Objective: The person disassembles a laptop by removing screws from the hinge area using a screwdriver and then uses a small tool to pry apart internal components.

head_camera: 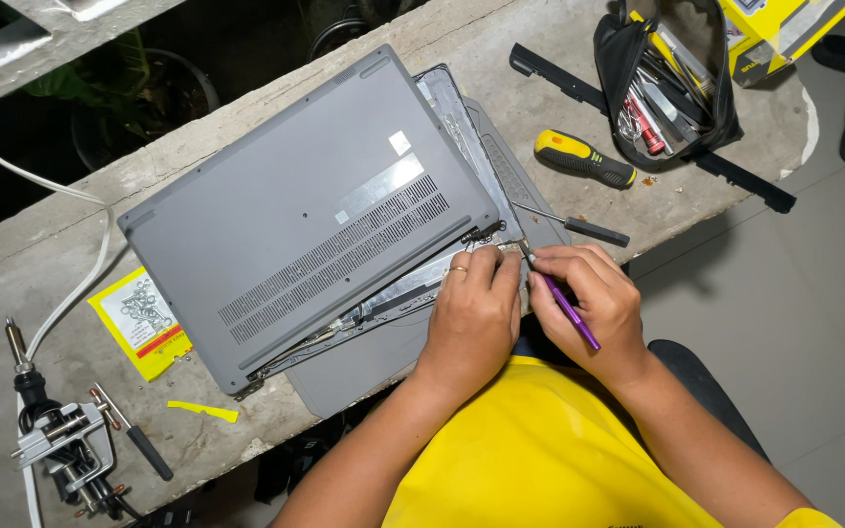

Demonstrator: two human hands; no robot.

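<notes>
Grey laptop (315,205) bottom-up on concrete ledge (51,293), hinge corner near front edge; left hand (471,313) fingertips pressed at that corner, gripping nothing visible. Right hand (589,298) closed on purple screwdriver (564,303), tip at hinge. Yellow-handled screwdriver (584,158), thin black-handled driver (569,225), open tool pouch (667,88) crowding right; screw packet (144,318) left.

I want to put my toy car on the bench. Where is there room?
Bare concrete lies left of the grey laptop, between the white cable and the yellow screw packet. Another bare patch lies between the yellow-handled screwdriver and the black tool pouch. It is crowded at the laptop's hinge corner, where the left hand and right hand work.
</notes>
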